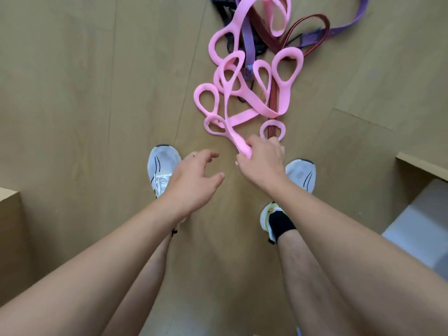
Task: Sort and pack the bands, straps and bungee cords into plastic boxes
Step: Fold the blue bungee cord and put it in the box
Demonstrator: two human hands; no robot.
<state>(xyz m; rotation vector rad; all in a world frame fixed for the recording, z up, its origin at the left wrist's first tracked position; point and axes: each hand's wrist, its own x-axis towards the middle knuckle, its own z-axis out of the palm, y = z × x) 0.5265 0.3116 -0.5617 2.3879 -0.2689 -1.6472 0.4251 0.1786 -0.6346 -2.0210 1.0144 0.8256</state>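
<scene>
A long pink stretch band with several sewn loops [249,115] lies tangled on the wooden floor ahead of my feet. My right hand [263,161] is closed on the near end of this pink band, just above the floor. My left hand [196,178] hovers beside it with spread, curled fingers and holds nothing. Under and behind the pink band lie a dark red strap [308,25], a purple strap [344,27] and a black strap with a buckle [224,6]. A striped red cord [273,100] runs under the pink loops toward my right hand.
My two white shoes [162,166] stand on the wooden floor [97,93] just behind the hands. A cardboard box edge [9,214] is at the left. A wooden ledge [421,166] and a pale box [421,226] are at the right.
</scene>
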